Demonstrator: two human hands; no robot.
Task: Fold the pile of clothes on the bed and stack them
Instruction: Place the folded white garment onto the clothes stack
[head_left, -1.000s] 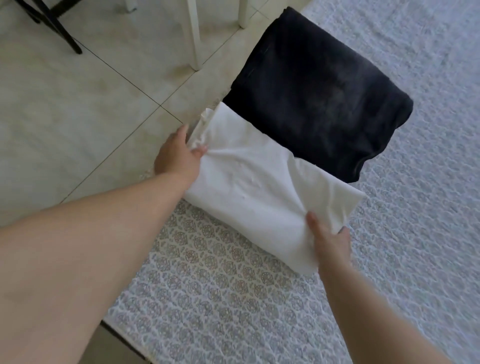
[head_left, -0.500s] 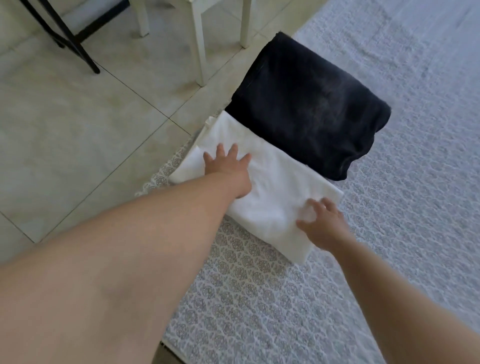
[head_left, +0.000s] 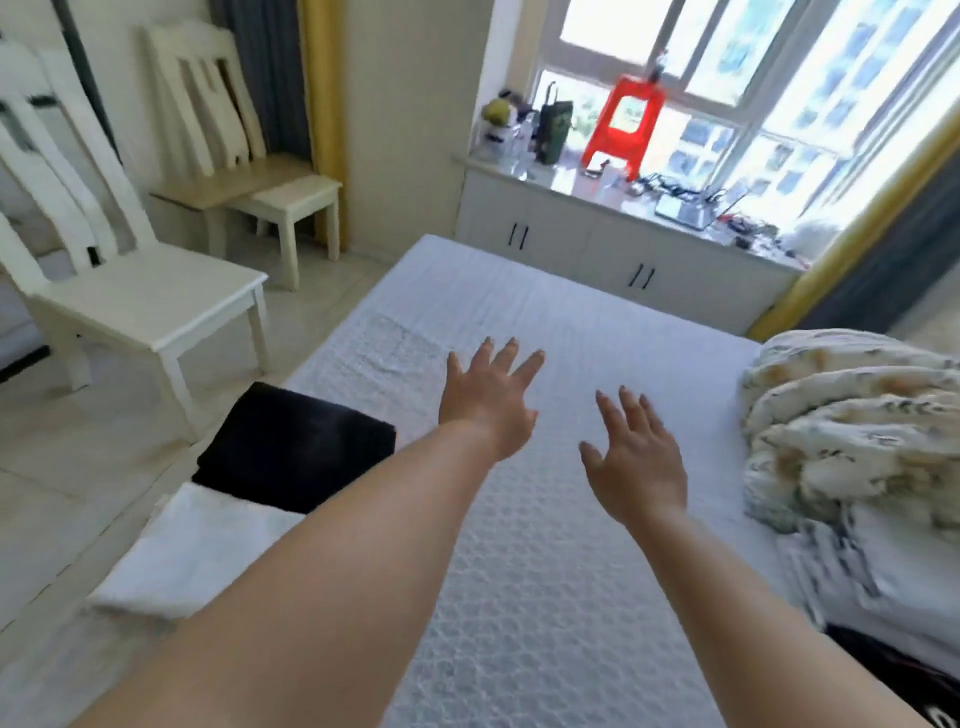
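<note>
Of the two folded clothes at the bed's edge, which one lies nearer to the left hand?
The black folded garment; the white one lies further back from the left hand.

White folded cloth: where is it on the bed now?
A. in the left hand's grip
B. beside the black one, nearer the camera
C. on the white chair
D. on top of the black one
B: the white folded cloth lies at the bed's left edge, next to the black folded cloth on the camera's side, and both open hands are off it.

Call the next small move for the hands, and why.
Probably reach right for the next garment: both the left hand and right hand hover open and empty over bare bed, the white fold and black fold look done, and unfolded fabric lies right.
</note>
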